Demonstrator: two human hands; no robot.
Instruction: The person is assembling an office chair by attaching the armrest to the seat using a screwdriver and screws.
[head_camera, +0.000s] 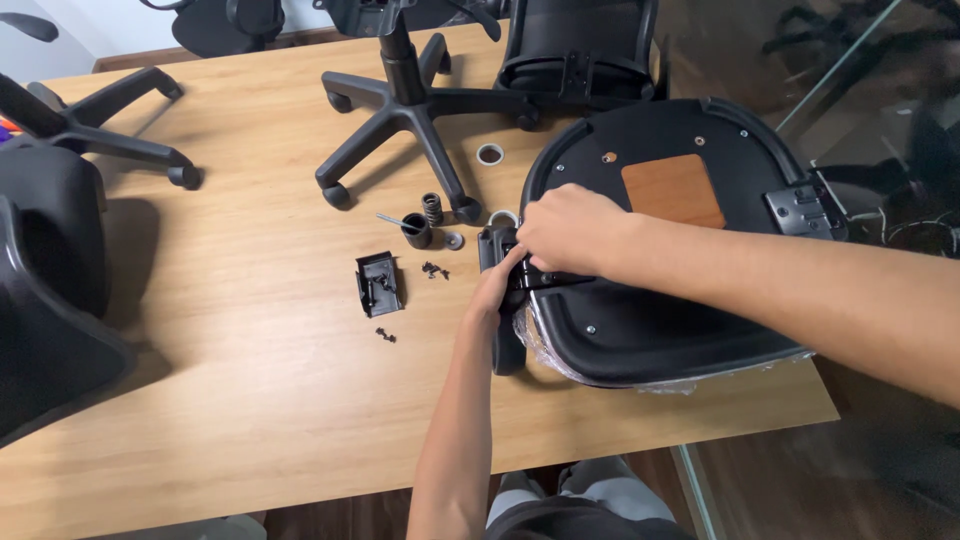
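Both hands clasp the black armrest bracket (520, 275): left hand (498, 290) below, right hand (570, 230) above, on the seat underside (640, 330).

Bright, even overhead light — soft shadows beside the chair base (415, 110) — sharp focus, mild edge distortion.

Black seat underside (640, 330), brown wood-grain patch (673, 190); black star base (410, 110); light wood-grain table (250, 380)
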